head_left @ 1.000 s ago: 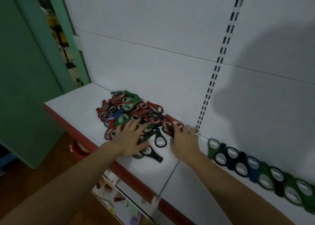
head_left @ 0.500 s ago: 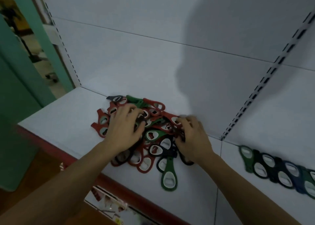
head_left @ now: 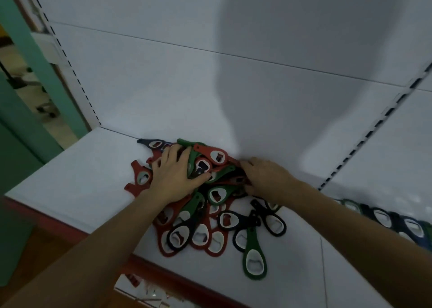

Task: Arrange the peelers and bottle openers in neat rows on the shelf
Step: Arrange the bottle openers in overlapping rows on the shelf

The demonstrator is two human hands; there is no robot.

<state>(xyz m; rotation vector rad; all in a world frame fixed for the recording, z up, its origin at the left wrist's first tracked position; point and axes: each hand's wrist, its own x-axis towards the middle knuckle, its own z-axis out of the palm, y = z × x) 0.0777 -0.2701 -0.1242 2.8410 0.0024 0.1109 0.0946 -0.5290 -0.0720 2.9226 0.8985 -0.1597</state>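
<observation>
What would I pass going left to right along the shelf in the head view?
Red bottle opener at the pile's left edge → left hand → right hand → lined-up row of bottle openers.

My left hand (head_left: pixel 174 175) lies flat, fingers spread, on the pile of bottle openers (head_left: pixel 210 205) (red, green, black). My right hand (head_left: pixel 264 178) is at the pile's right side, fingers bent into it; grip unclear. A green opener (head_left: pixel 253 258) sticks out at the pile's front edge. White shelf (head_left: pixel 81 179). Row of openers (head_left: pixel 385 219) lined up at right along the back.
</observation>
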